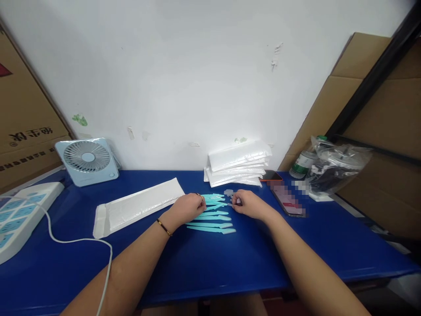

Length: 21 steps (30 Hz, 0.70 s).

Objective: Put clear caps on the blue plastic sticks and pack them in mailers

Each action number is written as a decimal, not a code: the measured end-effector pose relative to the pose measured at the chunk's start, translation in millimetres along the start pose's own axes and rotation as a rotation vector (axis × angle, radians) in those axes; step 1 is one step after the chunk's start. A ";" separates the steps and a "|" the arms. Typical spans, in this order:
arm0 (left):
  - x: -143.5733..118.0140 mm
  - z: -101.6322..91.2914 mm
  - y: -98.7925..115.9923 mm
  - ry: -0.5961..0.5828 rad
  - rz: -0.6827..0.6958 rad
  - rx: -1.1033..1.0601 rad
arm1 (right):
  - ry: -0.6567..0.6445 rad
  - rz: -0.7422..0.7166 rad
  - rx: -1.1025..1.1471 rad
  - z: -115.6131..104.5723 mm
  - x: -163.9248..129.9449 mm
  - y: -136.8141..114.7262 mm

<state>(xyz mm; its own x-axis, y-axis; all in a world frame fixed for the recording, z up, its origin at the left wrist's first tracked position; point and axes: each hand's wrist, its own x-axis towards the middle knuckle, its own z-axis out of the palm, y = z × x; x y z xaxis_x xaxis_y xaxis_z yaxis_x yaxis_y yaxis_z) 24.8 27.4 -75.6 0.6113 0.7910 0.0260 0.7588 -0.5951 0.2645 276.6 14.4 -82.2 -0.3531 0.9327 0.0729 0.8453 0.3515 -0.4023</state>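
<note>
Several slim teal razor-like tools (212, 221) lie in a row on the blue table (210, 263). My left hand (187, 207) rests on the left ends of the upper ones, fingers curled over them. My right hand (248, 203) pinches the right end of one teal tool near a small grey cap (228, 192). A long white padded envelope (138, 205) lies just left of my left hand.
A stack of white envelopes (238, 163) stands behind the tools against the wall. A phone (287, 199) lies to the right, beside a bottle (302, 163) and a plastic bag (335, 166). A small fan (87, 160), a white power strip (19, 210) and its cable (82, 240) are at left.
</note>
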 end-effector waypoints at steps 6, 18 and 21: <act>-2.5 -10.3 1.0 0.038 -0.024 -0.063 | 0.074 0.002 0.161 -10.8 -6.5 -2.2; -2.5 -10.6 2.3 0.045 -0.026 -0.066 | 0.124 -0.132 0.397 -7.9 -4.4 -9.6; -2.6 -9.5 2.5 0.045 -0.014 -0.110 | 0.151 -0.150 0.406 -5.1 -3.5 -12.0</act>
<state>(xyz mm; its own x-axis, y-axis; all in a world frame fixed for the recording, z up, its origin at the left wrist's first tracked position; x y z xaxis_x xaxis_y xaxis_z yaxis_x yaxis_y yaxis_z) 22.9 25.2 -65.8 0.5879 0.8064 0.0639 0.7368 -0.5664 0.3691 269.8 7.3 -72.9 -0.3715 0.8858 0.2781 0.5534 0.4518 -0.6997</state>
